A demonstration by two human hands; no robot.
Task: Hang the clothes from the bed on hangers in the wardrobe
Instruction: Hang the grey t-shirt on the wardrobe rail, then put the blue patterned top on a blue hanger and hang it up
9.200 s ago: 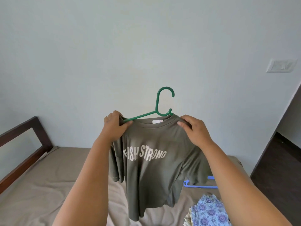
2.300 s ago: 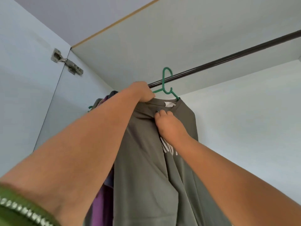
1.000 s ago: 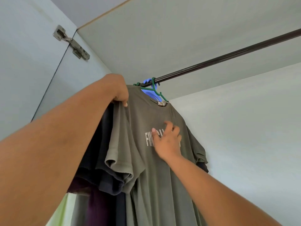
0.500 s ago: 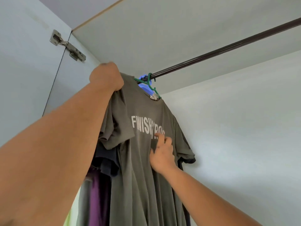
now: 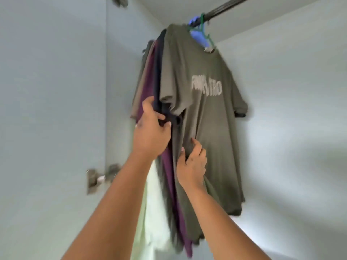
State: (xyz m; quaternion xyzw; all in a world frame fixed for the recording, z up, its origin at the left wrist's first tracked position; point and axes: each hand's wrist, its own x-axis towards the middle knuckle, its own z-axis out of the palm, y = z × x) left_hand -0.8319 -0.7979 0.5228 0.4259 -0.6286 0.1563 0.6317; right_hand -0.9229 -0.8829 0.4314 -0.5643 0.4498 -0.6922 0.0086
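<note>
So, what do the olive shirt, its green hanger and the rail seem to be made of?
Olive shirt: soft matte knit, probably cotton, since it drapes and creases.
Green hanger: looks like thin moulded plastic, uniformly coloured; blur hides its finish.
Rail: dark, smooth round bar, likely metal or coated metal; the blur leaves it open.

A blurred metal door hinge sits on the pale grey-blue panel at the left, low on the seam where that panel meets the next one. A second metal hinge shows partly at the top edge on the same seam. A soft shadow falls across the pale back wall at the right.
</note>
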